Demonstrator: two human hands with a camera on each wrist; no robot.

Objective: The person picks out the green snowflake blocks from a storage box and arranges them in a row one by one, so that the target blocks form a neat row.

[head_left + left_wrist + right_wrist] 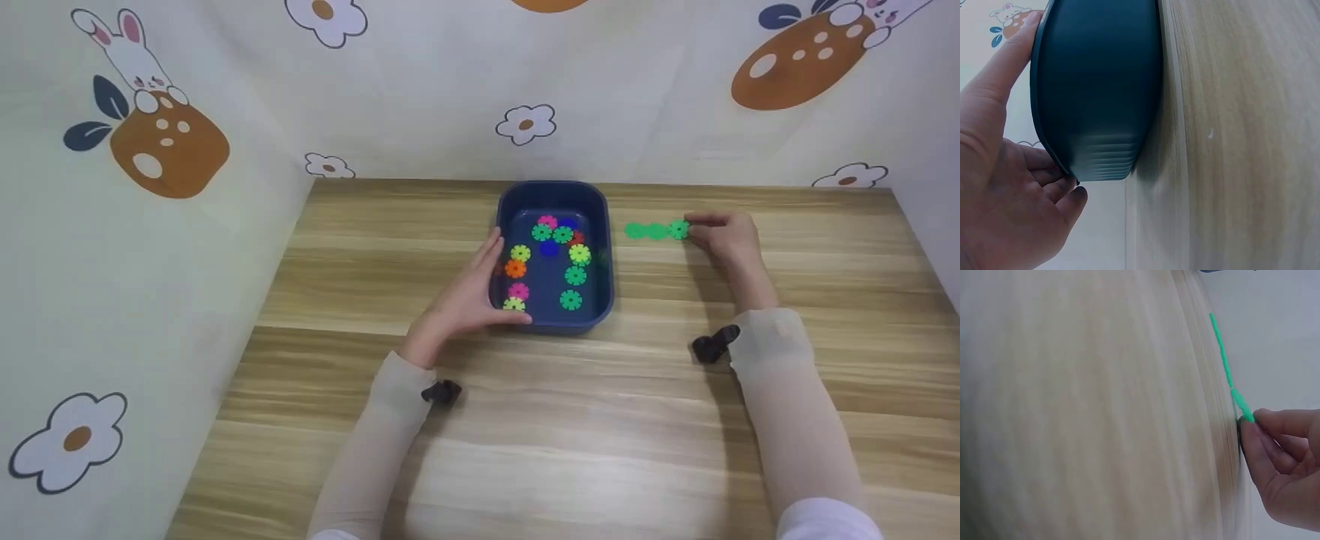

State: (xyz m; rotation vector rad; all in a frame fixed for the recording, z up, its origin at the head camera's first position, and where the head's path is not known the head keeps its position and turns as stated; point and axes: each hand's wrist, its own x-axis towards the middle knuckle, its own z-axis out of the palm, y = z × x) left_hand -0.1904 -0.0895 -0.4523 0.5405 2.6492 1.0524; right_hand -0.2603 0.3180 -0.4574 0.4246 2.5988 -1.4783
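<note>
A dark blue plastic box (556,327) holds several loose notched flower-shaped discs in green, yellow, pink, orange, red and blue. At its near left corner, my left hand (469,294) grips the rim, the thumb along the front edge and the fingers along the left side. The left wrist view shows the box's outer wall (1098,84) within that grip. To the right of the box, my right hand (726,238) pinches the right end of a chain of green notched discs (657,231). Seen edge-on in the right wrist view, the chain (1222,351) bends near the fingertips.
The wood-grain table (570,435) stretches around the box and toward me. Behind it and at the left stands a pale cloth wall (420,112) printed with flowers, rabbits and brown fruit shapes. Small black devices (442,391) are strapped at both wrists.
</note>
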